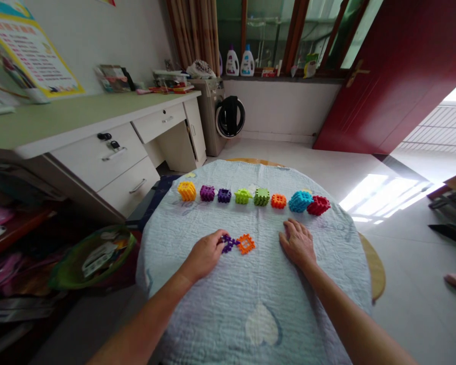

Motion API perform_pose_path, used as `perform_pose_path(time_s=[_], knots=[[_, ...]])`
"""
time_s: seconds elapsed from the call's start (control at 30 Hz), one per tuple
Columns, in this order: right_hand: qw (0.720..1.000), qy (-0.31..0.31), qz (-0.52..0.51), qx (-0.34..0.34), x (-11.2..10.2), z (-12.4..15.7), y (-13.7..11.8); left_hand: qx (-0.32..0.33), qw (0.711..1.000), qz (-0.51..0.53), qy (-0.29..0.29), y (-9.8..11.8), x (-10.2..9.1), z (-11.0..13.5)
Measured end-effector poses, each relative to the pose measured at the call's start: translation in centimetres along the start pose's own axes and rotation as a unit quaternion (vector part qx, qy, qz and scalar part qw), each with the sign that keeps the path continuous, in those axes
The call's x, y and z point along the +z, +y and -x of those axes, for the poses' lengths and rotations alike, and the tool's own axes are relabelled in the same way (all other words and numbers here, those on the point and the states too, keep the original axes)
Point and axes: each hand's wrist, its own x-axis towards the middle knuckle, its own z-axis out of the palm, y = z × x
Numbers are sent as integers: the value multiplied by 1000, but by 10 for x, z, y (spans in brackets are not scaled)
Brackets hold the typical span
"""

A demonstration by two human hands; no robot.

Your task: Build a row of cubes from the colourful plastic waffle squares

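Observation:
My left hand (pixel 207 253) pinches a dark purple interlocking block piece (pixel 228 244) with notched edges, low over the cloth. Touching its right side is an orange square frame piece (pixel 245 244) with an open middle; whether the two are joined I cannot tell. My right hand (pixel 298 242) lies palm down on the cloth, fingers stretched out, holding nothing. Across the table beyond both hands runs a row of block stacks: yellow (pixel 187 191), purple (pixel 207 192), dark purple (pixel 224 195), lime (pixel 243 196), green (pixel 262 196), orange (pixel 278 201), blue (pixel 300 201) and red (pixel 318 205).
A pale blue cloth (pixel 264 289) with heart prints covers the round table. To the left stand a desk (pixel 99 114) with drawers and a green basket (pixel 70 276) of mixed items. Behind are a washing machine (pixel 209 116) and a red door (pixel 383 76).

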Motion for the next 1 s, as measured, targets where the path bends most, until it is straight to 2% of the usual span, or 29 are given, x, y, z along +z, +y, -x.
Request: perform_pose_path(time_s=[0.07,0.13,0.23,0.3,0.37,0.43,0.5,0.57,0.63,0.77,1.0], knots=[[1000,1,2,-1,1,0,0,1,1000,19,-12,-14,-16,-10],[1000,4,4,-1,1,0,0,16,998,18,-56,-23,-25,-20],[1000,4,8,-3,0,0,0,54,990,-10,-127,-29,-28,-34],[1000,4,11,-3,0,0,0,84,986,-44,-138,-30,-25,-40],[1000,3,13,-3,-1,0,-1,107,986,-82,-102,-30,-19,-43],[1000,4,13,-2,-1,0,-1,114,986,-113,-32,-30,-12,-42],[1000,5,12,-2,-2,1,-2,99,985,-133,39,-31,-5,-37],[1000,7,12,-3,-2,1,-2,74,984,-147,67,-31,1,-28],[1000,7,13,-4,-1,1,-2,63,984,-158,50,-31,5,-19],[1000,7,15,-2,-1,1,-2,90,979,-180,-19,-26,6,-13],[1000,6,18,-4,-2,0,-2,107,963,-224,-103,-18,-9,-35]])
